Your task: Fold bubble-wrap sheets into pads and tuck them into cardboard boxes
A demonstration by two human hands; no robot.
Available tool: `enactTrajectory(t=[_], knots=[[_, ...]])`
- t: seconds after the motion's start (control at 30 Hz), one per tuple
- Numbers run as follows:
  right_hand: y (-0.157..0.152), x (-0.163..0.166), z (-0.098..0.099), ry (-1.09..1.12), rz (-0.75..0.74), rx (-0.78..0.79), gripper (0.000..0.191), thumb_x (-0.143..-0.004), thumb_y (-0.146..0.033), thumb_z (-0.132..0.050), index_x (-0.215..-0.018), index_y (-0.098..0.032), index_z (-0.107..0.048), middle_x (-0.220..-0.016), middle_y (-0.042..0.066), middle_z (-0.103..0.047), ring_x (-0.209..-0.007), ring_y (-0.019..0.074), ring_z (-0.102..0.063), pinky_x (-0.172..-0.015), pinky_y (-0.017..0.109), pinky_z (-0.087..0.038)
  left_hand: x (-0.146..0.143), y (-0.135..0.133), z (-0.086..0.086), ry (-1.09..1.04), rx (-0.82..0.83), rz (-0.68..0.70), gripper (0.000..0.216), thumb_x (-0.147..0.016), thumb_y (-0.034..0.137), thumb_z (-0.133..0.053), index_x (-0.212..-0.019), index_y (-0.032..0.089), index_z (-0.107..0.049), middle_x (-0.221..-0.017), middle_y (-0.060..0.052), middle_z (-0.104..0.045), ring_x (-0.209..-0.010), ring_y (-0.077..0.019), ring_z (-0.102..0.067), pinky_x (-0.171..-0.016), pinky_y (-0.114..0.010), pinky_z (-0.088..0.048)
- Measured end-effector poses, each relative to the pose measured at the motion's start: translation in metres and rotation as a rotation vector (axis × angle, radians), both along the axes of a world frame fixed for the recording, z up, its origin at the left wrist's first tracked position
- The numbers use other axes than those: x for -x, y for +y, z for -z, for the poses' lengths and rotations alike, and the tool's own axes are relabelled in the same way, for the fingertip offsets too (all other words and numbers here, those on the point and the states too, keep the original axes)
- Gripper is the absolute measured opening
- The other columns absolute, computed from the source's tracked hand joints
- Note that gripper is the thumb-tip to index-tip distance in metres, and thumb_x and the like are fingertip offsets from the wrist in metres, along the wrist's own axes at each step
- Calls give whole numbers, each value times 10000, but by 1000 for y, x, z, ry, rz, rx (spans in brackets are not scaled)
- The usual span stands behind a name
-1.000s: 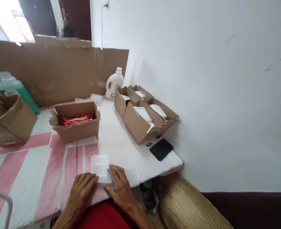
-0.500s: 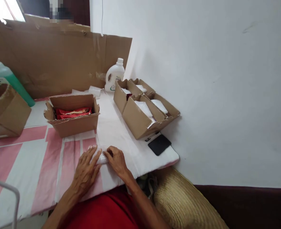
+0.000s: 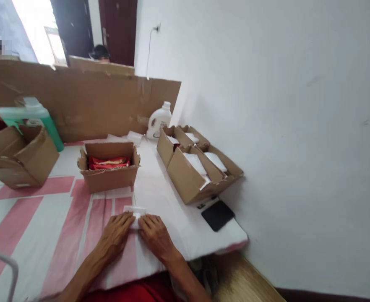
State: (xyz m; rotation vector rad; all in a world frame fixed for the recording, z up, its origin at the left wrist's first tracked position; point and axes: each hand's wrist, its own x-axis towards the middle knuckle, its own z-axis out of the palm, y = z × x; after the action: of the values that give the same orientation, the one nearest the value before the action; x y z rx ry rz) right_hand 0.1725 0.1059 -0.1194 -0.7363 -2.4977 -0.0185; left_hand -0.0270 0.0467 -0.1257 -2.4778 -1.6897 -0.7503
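A small piece of clear bubble wrap (image 3: 135,209) lies on the pink-and-white cloth near the table's front edge. My left hand (image 3: 117,231) presses its left side with fingers bent and close together. From the right, my right hand (image 3: 156,235) grips the wrap with curled fingers. Both sets of fingertips nearly meet over it and cover its middle. Whether anything is inside the wrap I cannot tell. Just beyond stands a cardboard box (image 3: 111,181) holding red packets (image 3: 109,162).
Several joined cardboard boxes (image 3: 185,179) with white wrapped pieces stand at right, beside a black phone-like slab (image 3: 218,215). A white jug (image 3: 160,121), green-liquid bottle (image 3: 51,126) and another box (image 3: 30,161) stand farther back. A cardboard screen (image 3: 103,100) borders the table; people are beyond.
The view has tilted up, so more of the room shows. My left hand's fingers have gone from lying flat to bent, and the wrap now shows a flat strip beyond my fingertips.
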Motion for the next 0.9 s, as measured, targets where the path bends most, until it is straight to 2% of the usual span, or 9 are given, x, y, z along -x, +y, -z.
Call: enactTrajectory(t=[0.1,0.2,0.27,0.33,0.43,0.53,0.67,0.77,0.9], knots=[[17,3,-27,-3,-19,-166,175,-966,-82,-515,-1048,-150,-654,-758,35,-683,-686,206,-608,-679,355,-438,4,11,-27,6,-92,-20,629,-886,47,-416,-1474,259,-486,-1197,-60,-750,-1078,-174,-699,-890,-316,-538],[41,0,-81,124,49,-278,195,-1006,-103,-479,-1043,-163,-661,-718,29,-661,-667,194,-586,-677,348,-407,10,22,-70,-37,-239,-151,617,-954,188,-476,-1556,207,-341,-1454,-135,-591,-1349,-235,-550,-1049,-384,-474],[60,4,-125,209,133,-321,195,-1027,-149,-481,-1059,-179,-672,-784,55,-687,-733,204,-603,-723,348,-425,21,30,-98,-65,-366,-285,659,-958,272,-529,-1573,205,-301,-1559,-160,-470,-1461,-280,-421,-1125,-431,-403],[81,21,-164,270,185,-321,235,-1043,-195,-462,-1140,-197,-676,-936,94,-715,-866,232,-622,-813,366,-450,36,38,-118,-59,-457,-421,653,-954,306,-545,-1561,203,-329,-1588,-176,-423,-1489,-324,-368,-1156,-485,-349],[113,69,-199,198,160,-222,310,-1057,-221,-408,-1183,-204,-690,-1075,135,-692,-1020,282,-603,-894,416,-464,60,49,-123,-7,-467,-534,548,-959,312,-512,-1483,160,-456,-1491,-201,-534,-1445,-377,-418,-1147,-563,-317],[139,126,-205,-68,6,-90,301,-1033,-153,-429,-1119,-170,-717,-1124,162,-675,-1053,283,-594,-896,406,-482,73,49,-109,33,-441,-513,424,-952,300,-511,-1351,176,-587,-1278,-149,-693,-1320,-359,-547,-1129,-564,-324],[158,174,-185,-272,-135,3,149,-919,-125,-645,-842,-180,-761,-994,102,-725,-902,218,-645,-748,292,-475,73,42,-94,34,-500,-502,355,-942,269,-539,-1279,184,-614,-1240,-125,-701,-1248,-338,-585,-1092,-518,-371],[167,182,-171,-343,-182,97,76,-838,-228,-777,-771,-194,-776,-849,55,-737,-758,184,-650,-633,256,-416,71,40,-96,24,-520,-486,357,-940,246,-551,-1290,187,-590,-1233,-120,-695,-1246,-338,-576,-1084,-507,-377],[178,176,-168,-321,-175,193,252,-899,-459,-721,-875,-225,-810,-787,27,-727,-709,163,-643,-620,246,-395,71,38,-107,-71,-529,-482,426,-940,239,-571,-1362,190,-538,-1354,-155,-613,-1310,-332,-530,-1107,-498,-371]])
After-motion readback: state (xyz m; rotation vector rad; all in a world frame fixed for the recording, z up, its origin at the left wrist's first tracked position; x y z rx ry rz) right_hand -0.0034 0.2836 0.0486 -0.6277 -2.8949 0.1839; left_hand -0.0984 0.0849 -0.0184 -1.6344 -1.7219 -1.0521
